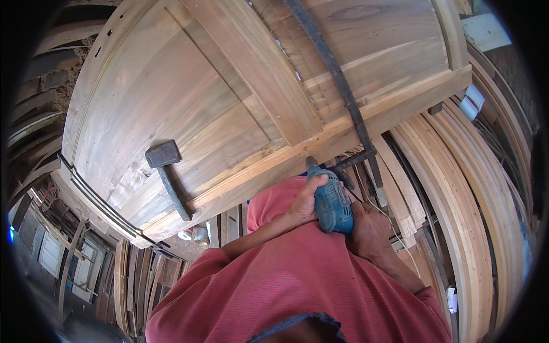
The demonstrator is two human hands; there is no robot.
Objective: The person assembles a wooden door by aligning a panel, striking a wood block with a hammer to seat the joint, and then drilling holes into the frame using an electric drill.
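Note:
A teal power drill (333, 208) is in both my hands, its nose pointing at the edge rail of a large wooden door (143, 108). My left hand (305, 201) is closed around the drill's front part, thumb on top. At the drill's rear right, my right hand (370, 227) wraps its grip; most of those fingers are hidden behind the body. Pale sawdust lies on the rail beside the drill's tip; whether the bit is inside the wood I cannot tell. A dark-headed hammer (164, 155) rests on the door panel to the left.
A dark metal bar clamp (337, 71) crosses the door's right part, its end just beyond the drill. Another clamp bar (106, 200) runs along the left end. Long stacked boards (452, 188) fill the right side. A thin pale cord (394, 226) hangs beside my right hand.

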